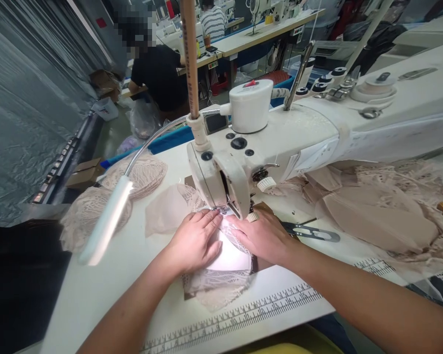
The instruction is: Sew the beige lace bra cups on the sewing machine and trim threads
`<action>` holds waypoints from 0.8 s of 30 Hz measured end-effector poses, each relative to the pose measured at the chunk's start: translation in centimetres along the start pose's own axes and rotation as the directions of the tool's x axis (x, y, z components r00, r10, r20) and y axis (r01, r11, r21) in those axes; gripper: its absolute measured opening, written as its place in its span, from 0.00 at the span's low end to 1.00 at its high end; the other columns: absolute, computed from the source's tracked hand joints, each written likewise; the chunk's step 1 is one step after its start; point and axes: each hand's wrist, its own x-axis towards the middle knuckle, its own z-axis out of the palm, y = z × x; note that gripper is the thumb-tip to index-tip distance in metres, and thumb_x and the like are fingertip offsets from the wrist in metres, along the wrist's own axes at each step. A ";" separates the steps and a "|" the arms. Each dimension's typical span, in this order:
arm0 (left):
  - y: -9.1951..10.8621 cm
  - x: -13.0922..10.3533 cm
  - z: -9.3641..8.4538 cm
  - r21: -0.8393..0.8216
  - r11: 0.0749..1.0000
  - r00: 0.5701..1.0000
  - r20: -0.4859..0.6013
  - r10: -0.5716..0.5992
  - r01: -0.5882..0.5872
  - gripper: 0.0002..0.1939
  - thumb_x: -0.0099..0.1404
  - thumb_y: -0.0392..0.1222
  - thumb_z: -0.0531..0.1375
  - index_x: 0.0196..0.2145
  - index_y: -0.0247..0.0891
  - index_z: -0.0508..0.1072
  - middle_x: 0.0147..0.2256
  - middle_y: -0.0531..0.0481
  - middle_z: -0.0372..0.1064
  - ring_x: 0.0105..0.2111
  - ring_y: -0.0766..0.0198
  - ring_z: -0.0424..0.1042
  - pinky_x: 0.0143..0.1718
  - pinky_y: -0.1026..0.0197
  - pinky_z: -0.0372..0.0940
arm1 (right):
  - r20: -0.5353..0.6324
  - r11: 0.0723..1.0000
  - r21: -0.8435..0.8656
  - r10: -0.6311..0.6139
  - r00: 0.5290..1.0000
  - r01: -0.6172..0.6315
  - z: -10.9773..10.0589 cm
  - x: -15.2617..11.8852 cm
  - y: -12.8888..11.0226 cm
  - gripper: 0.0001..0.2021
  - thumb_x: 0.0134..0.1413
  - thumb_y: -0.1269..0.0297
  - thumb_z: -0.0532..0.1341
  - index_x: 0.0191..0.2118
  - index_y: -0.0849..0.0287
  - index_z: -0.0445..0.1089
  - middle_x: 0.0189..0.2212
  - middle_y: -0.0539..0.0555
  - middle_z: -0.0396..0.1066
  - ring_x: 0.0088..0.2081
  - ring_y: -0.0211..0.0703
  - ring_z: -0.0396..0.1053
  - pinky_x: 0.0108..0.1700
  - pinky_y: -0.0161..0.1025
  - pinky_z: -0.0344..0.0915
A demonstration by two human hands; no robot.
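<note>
A beige lace piece [221, 281] lies on the machine bed, its far end under the head of the white sewing machine [221, 172]. My left hand [197, 240] rests flat on the lace to the left of the needle area, fingers stretched forward. My right hand [264, 236] lies across the right side of the same piece, fingers extended; the machine head hides part of them. The needle tip itself cannot be made out. Close by my right hand are black thread snips [313, 232]. Sheer beige fabric [168, 209] spreads beyond my left hand.
Stacked lace pieces [96, 211] lie at the left, under a lit lamp [107, 221] on a bendable neck. A beige fabric pile [384, 211] covers the right side. A printed ruler [243, 314] runs along the front edge. A person [158, 73] sits beyond the table.
</note>
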 end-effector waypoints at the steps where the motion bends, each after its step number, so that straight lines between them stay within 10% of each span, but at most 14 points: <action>1: -0.2 0.1 0.0 -0.003 1.000 1.000 0.005 0.007 -0.007 0.28 0.65 0.47 0.52 0.58 0.29 0.63 0.56 0.36 0.63 0.52 0.47 0.63 0.53 0.46 0.60 | 0.003 1.000 -0.003 0.011 1.000 -0.011 0.0 0.0 -0.1 0.10 0.55 0.69 0.58 0.41 0.56 0.75 0.29 0.54 0.73 0.32 0.44 0.67 0.33 0.39 0.56; 10: -1.4 0.3 -1.3 0.021 0.995 0.994 0.047 0.099 -0.100 0.23 0.65 0.39 0.51 0.56 0.32 0.65 0.51 0.38 0.68 0.51 0.49 0.65 0.53 0.45 0.59 | 0.014 0.997 0.042 0.059 0.998 -0.060 -0.3 0.1 -0.1 0.10 0.55 0.70 0.58 0.40 0.55 0.75 0.31 0.54 0.73 0.33 0.44 0.68 0.34 0.38 0.57; 17: -0.4 -0.5 -0.9 0.027 0.994 0.985 -0.133 0.110 -0.107 0.17 0.64 0.33 0.52 0.50 0.31 0.69 0.49 0.37 0.68 0.50 0.50 0.64 0.53 0.45 0.59 | -0.159 0.995 0.094 0.006 0.987 0.009 0.6 -0.6 0.7 0.15 0.57 0.74 0.53 0.43 0.54 0.74 0.32 0.54 0.72 0.33 0.41 0.65 0.35 0.37 0.56; 24: 0.3 -0.5 0.8 -0.016 0.996 0.973 -0.215 0.084 -0.090 0.13 0.66 0.37 0.52 0.45 0.31 0.70 0.37 0.41 0.67 0.36 0.56 0.64 0.47 0.47 0.62 | -0.014 0.980 0.166 -0.109 0.994 0.110 0.3 -0.6 0.7 0.14 0.54 0.77 0.53 0.39 0.57 0.73 0.30 0.53 0.69 0.34 0.41 0.62 0.35 0.38 0.54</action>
